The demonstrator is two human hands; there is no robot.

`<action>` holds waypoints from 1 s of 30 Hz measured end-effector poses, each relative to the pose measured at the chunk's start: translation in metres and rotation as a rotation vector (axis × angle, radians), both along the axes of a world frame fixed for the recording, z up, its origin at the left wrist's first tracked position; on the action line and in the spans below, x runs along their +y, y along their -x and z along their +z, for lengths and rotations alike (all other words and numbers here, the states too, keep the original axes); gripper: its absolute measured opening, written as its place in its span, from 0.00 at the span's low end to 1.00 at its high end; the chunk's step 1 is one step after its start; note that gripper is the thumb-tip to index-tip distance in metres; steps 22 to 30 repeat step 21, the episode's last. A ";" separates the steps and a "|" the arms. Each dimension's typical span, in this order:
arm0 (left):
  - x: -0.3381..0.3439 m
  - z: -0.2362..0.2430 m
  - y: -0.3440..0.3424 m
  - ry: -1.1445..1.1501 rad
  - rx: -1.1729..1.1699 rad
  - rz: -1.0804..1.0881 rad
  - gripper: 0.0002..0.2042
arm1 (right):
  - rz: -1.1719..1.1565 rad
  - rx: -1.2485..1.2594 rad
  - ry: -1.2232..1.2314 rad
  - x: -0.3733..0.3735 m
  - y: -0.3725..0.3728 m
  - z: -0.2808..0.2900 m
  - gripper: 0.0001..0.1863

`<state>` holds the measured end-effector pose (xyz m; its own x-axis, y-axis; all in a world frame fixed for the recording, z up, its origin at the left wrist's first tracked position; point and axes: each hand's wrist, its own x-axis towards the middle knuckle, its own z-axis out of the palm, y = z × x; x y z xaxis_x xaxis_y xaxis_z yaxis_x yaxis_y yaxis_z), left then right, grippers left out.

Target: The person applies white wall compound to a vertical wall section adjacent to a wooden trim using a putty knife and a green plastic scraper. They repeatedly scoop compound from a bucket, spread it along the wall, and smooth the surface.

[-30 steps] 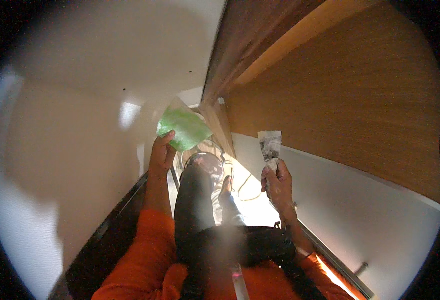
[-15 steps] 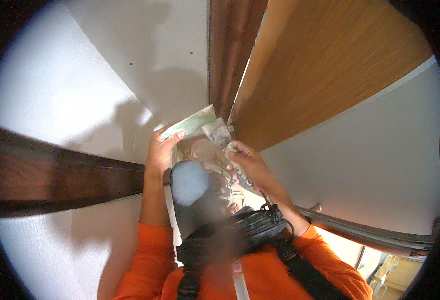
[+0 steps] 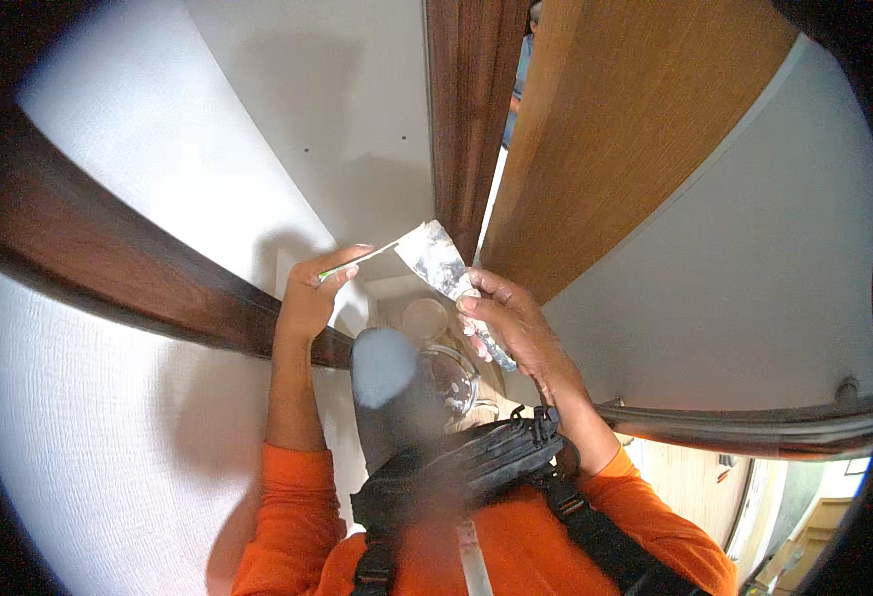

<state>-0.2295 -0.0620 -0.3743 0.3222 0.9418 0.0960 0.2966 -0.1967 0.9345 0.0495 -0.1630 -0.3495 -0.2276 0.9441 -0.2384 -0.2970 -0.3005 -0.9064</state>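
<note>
My left hand point(image 3: 305, 306) pinches a thin, flat, pale green and white plate point(image 3: 382, 251) between thumb and fingers, and the plate is seen almost edge-on. In my right hand point(image 3: 518, 323) is a putty knife point(image 3: 431, 260), its wide metal blade smeared with white and grey. The blade's far corner meets, or lies very close to, the far end of the plate. Part of the knife's handle shows below my fingers, stained pink and dark. Both hands are raised in front of my chest, closed on what they hold.
Ahead is a pale wall panel point(image 3: 367, 149) with two small dark dots. Dark wooden trim point(image 3: 471, 109) runs beside a brown wooden door panel point(image 3: 635, 129). Below my hands are a round clear container point(image 3: 446, 385) and a smaller round pale item point(image 3: 425, 320). A black strapped bag point(image 3: 476, 459) crosses my front.
The green plate has turned from showing its face to nearly edge-on. The putty knife's blade has come up and now shows its broad face at the plate's end. My view has shifted slightly.
</note>
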 end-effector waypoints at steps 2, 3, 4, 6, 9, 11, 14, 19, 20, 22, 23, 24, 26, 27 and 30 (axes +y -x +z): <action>0.010 -0.020 -0.002 0.010 0.033 -0.025 0.13 | -0.013 -0.024 -0.005 0.004 -0.007 -0.003 0.19; 0.008 -0.025 0.001 -0.010 0.078 -0.027 0.13 | -0.044 0.006 -0.024 0.005 -0.006 -0.004 0.19; 0.007 -0.029 0.004 -0.042 0.122 -0.034 0.13 | -0.078 0.046 -0.060 0.005 -0.005 -0.008 0.19; -0.012 -0.031 0.019 0.032 0.051 0.096 0.13 | -0.172 0.050 -0.146 -0.007 0.002 -0.013 0.20; -0.025 -0.021 0.028 0.153 -0.224 0.251 0.14 | -0.291 -0.025 -0.231 -0.003 0.007 -0.025 0.22; -0.029 -0.004 0.013 0.174 -0.490 0.338 0.15 | -0.329 0.041 -0.089 0.001 0.002 -0.033 0.22; -0.028 0.015 -0.023 0.199 -0.766 0.385 0.17 | -0.314 0.021 -0.122 0.009 -0.009 -0.039 0.25; -0.039 0.012 -0.021 0.481 -1.037 0.191 0.19 | -0.443 -0.584 -0.630 -0.001 -0.001 -0.055 0.24; -0.037 0.012 -0.021 0.527 -1.039 0.146 0.19 | -0.458 -0.712 -0.782 0.006 -0.003 -0.054 0.23; -0.032 0.014 -0.020 0.577 -1.058 0.075 0.19 | -0.402 -0.696 -0.742 0.011 -0.003 -0.053 0.25; -0.032 0.014 -0.020 0.577 -1.058 0.075 0.19 | -0.402 -0.696 -0.742 0.011 -0.003 -0.053 0.25; -0.032 0.014 -0.020 0.577 -1.058 0.075 0.19 | -0.402 -0.696 -0.742 0.011 -0.003 -0.053 0.25; -0.032 0.014 -0.020 0.577 -1.058 0.075 0.19 | -0.402 -0.696 -0.742 0.011 -0.003 -0.053 0.25; -0.032 0.014 -0.020 0.577 -1.058 0.075 0.19 | -0.402 -0.696 -0.742 0.011 -0.003 -0.053 0.25; -0.032 0.014 -0.020 0.577 -1.058 0.075 0.19 | -0.402 -0.696 -0.742 0.011 -0.003 -0.053 0.25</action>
